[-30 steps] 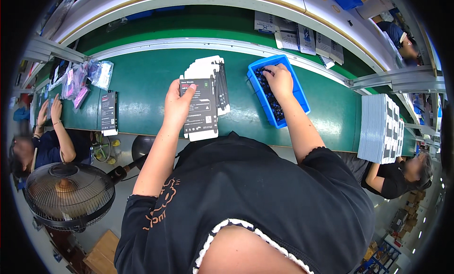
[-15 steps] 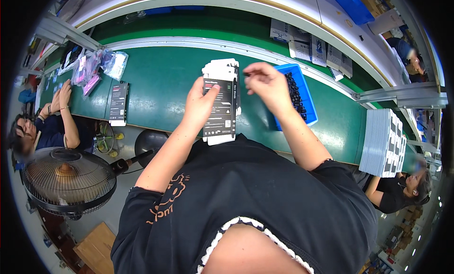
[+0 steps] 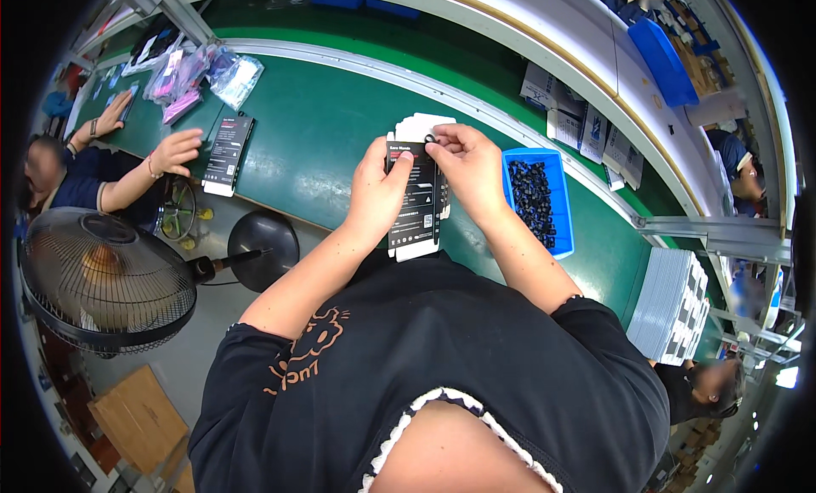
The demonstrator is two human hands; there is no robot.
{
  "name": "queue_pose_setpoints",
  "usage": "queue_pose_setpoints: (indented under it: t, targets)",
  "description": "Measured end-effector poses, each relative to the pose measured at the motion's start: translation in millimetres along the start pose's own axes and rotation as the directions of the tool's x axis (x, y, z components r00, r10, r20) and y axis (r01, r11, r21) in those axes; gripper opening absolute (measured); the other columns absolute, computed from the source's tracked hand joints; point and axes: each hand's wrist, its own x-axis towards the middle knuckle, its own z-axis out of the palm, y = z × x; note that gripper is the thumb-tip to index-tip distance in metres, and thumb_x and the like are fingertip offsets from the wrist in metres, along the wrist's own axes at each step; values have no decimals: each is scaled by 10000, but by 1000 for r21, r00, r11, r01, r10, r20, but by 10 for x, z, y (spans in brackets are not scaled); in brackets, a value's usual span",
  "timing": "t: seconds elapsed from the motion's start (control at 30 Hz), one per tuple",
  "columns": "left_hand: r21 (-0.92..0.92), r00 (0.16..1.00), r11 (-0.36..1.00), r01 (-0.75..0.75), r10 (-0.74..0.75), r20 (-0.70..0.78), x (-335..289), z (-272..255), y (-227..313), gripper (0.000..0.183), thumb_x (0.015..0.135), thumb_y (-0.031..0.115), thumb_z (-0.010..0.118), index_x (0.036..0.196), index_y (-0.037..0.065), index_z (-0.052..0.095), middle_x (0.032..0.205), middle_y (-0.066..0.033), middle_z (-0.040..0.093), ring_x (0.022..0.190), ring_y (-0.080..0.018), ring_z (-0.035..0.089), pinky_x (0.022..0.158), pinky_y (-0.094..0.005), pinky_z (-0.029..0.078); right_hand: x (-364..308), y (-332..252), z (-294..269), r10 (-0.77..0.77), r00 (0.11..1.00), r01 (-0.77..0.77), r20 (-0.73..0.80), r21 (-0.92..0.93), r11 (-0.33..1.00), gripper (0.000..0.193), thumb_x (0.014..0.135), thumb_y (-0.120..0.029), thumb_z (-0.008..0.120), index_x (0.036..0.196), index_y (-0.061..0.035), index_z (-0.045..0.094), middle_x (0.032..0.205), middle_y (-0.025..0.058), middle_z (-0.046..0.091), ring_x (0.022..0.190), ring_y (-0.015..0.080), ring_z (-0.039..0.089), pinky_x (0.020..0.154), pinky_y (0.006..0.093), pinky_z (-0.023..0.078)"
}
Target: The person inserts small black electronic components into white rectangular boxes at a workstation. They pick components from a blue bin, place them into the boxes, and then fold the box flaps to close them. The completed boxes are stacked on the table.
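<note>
My left hand [image 3: 380, 184] grips a flat black carton [image 3: 415, 212] with white flaps, its thumb pressed across the printed face. The carton stands lengthwise in front of my chest, its white end flaps [image 3: 418, 126] spread at the far end. At the carton's upper right corner, my right hand [image 3: 472, 166] pinches a small black ring-like part [image 3: 430, 139] between thumb and fingertips. Whether that part touches the carton I cannot tell. Right of my right hand is a blue bin [image 3: 564, 206] holding many similar small black parts [image 3: 534, 202].
Another black carton [image 3: 228, 155] lies at the left on the green table [image 3: 306, 119], near a co-worker's hand [image 3: 176, 152]. Plastic-bagged items [image 3: 183, 81] lie beyond it. A tall stack of flat cartons [image 3: 667, 302] stands at the right. A fan [image 3: 106, 280] is at lower left.
My right hand has moved from beside the blue bin to the carton's upper corner, with the small black part now visible. The co-worker's near hand has reached toward the left carton. The view has turned slightly.
</note>
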Motion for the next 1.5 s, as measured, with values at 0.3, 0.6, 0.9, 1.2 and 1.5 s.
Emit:
queue_pose_setpoints:
  t: [0.3, 0.6, 0.9, 1.2, 1.5]
  targets:
    - [96, 998, 994, -46, 48, -28, -23, -7, 150, 170, 883, 72, 511, 1030, -11, 531, 909, -133, 613, 809, -210, 607, 733, -321, 471, 119, -126, 68, 114, 993, -114, 21, -24, 993, 105, 737, -50, 657, 820, 12, 675, 810, 120, 639, 662, 164, 617, 644, 266, 501]
    - [123, 993, 985, -122, 122, 11, -44, -30, 60, 225, 872, 67, 521, 1084, -3, 547, 993, -156, 592, 906, -260, 585, 802, -337, 453, 175, -30, 47, -55, 990, 63, 127, -58, 996, 119, 762, -78, 646, 806, 33, 645, 691, 39, 622, 587, 66, 532, 551, 211, 444]
    - [172, 980, 965, -197, 201, -6, -25, -24, 156, 171, 892, 77, 529, 1034, -6, 572, 902, -78, 599, 798, -123, 562, 718, -268, 453, 122, -197, 36, -145, 990, 143, 0, -141, 980, 73, 724, -17, 644, 782, 27, 646, 746, 86, 595, 610, 130, 561, 579, 250, 463]
    - [183, 985, 969, -169, 170, 8, -65, -63, 184, 212, 864, 56, 517, 1061, -15, 552, 970, -152, 588, 902, -279, 581, 800, -341, 452, 64, -194, 80, 150, 986, -160, 76, 158, 974, 96, 792, -45, 635, 808, 49, 627, 761, 68, 605, 619, 103, 579, 570, 238, 477]
    - [209, 971, 949, -237, 241, 11, -102, -58, 159, 182, 874, 65, 531, 1035, -11, 568, 946, -116, 598, 849, -205, 588, 760, -305, 456, 75, -164, 99, 63, 991, -62, 114, -10, 998, 173, 831, -117, 575, 821, 54, 600, 709, 76, 620, 620, 111, 568, 582, 258, 465]
